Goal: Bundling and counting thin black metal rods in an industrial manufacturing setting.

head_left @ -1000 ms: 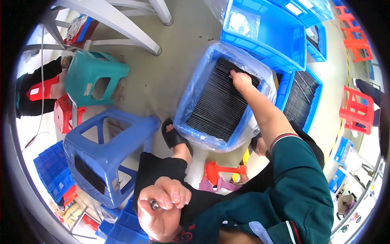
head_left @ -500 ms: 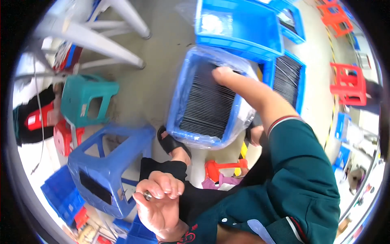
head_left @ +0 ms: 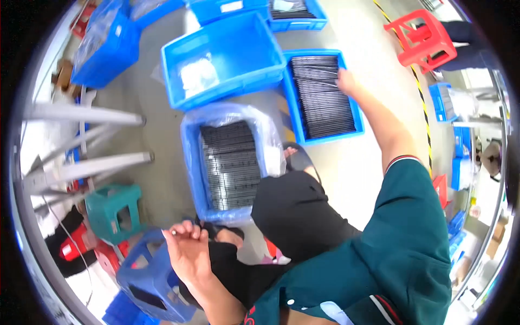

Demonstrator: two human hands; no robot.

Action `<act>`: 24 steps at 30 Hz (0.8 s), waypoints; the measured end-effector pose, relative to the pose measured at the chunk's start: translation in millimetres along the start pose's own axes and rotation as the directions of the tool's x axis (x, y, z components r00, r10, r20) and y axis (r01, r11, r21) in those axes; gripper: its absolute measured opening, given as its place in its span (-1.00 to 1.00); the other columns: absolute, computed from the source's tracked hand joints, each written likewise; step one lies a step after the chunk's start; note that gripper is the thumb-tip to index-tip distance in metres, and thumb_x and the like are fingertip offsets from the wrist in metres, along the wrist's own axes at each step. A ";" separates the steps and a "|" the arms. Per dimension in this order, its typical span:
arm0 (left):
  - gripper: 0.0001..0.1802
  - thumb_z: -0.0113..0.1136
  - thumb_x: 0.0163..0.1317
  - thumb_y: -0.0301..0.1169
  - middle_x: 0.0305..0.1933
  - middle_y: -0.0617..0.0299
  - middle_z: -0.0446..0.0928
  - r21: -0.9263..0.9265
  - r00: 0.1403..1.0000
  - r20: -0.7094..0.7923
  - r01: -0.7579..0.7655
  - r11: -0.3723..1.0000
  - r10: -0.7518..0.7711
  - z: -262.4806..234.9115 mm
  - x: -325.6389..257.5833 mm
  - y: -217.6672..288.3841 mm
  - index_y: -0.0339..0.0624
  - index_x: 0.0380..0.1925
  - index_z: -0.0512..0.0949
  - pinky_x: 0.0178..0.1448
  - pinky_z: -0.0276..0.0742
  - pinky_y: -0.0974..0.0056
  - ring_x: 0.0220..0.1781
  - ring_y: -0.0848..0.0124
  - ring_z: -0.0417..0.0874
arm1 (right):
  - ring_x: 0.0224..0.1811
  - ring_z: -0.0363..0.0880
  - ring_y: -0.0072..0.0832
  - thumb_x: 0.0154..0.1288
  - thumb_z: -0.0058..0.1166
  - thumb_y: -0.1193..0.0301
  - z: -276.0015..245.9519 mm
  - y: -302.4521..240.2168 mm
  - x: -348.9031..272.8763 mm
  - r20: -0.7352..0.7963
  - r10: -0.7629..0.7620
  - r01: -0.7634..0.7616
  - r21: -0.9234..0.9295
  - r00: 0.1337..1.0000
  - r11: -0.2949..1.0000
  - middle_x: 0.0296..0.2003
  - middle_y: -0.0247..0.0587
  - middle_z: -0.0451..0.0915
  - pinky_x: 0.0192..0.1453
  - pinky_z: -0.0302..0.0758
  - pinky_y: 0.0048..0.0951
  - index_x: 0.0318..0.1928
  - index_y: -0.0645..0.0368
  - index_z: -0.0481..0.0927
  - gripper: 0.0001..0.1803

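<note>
My left hand (head_left: pixel 188 250) is held palm up in front of my lap, its fingers curled. Between thumb and fingertips it pinches a small shiny metal piece (head_left: pixel 174 233), too small to name. My right hand (head_left: pixel 348 84) reaches out to the right rim of a blue crate (head_left: pixel 356 118) filled with a row of thin black strips (head_left: pixel 325 103). Its fingers are blurred and mostly hidden, so their grip cannot be made out. A few strips lie slantwise over the row beside that hand. Nearer me, a plastic-lined blue crate (head_left: pixel 196 179) holds more black strips (head_left: pixel 232 168) packed in a row.
Behind the lined crate stands a blue crate (head_left: pixel 246 81) with clear plastic inside. A blue stool (head_left: pixel 157 271) and a green stool (head_left: pixel 111 211) are at the left, near pale table legs (head_left: pixel 103 168). A red stool (head_left: pixel 420 40) stands far right, by striped floor tape (head_left: pixel 421 103).
My right hand has moved from the lined crate to the crate on its right. My view has swung right, and my left hand still pinches the small metal piece.
</note>
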State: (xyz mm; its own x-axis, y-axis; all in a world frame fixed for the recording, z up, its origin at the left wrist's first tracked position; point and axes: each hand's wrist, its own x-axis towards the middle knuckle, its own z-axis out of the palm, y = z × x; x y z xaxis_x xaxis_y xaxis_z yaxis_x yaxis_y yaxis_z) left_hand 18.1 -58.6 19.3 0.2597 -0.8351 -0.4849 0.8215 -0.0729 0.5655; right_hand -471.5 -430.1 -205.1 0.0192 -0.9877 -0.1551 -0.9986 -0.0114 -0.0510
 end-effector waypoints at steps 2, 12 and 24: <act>-0.67 -0.04 0.33 -0.08 -0.31 0.25 0.36 0.085 0.992 -0.125 0.009 0.996 0.002 -10.7 6.2 -2.4 -0.12 -0.36 0.42 -0.19 0.29 0.30 -0.34 0.40 0.32 | -0.18 0.58 -0.04 0.07 -0.02 0.46 23.6 -24.2 -30.8 0.155 0.057 -0.046 -0.075 0.986 0.996 -0.25 0.10 0.59 -0.05 0.51 -0.11 -0.19 0.24 0.52 -0.74; -0.70 -0.03 0.34 -0.09 -0.32 0.31 0.43 0.229 0.954 -0.299 0.097 0.969 -0.025 2.8 55.9 -36.1 -0.07 -0.38 0.43 -0.19 0.31 0.33 -0.33 0.45 0.38 | 0.25 0.23 -0.19 0.02 0.04 0.48 82.9 -21.3 -14.8 0.028 -0.116 0.119 -0.249 0.993 0.961 0.22 0.02 0.22 0.10 0.44 -0.25 0.21 0.33 0.20 -0.32; -0.70 -0.03 0.33 -0.10 -0.36 0.32 0.45 0.310 0.929 -0.369 0.123 0.943 0.000 -11.4 74.0 -55.4 -0.07 -0.40 0.46 -0.21 0.33 0.31 -0.34 0.45 0.42 | 0.09 0.39 -0.33 0.17 -0.09 0.44 106.4 -21.6 61.6 -0.220 -0.306 0.232 -0.307 0.926 0.923 -0.03 -0.19 0.44 -0.08 0.52 -0.29 0.05 0.20 0.41 -0.61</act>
State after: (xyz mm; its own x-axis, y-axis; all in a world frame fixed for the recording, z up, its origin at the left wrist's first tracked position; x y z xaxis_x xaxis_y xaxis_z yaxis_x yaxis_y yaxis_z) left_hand -2.4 -110.2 -55.5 0.4284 -0.5748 -0.6972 0.6494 -0.3406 0.6799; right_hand -443.6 -474.2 -318.6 0.3131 -0.9456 0.0885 -0.9321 -0.2880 0.2197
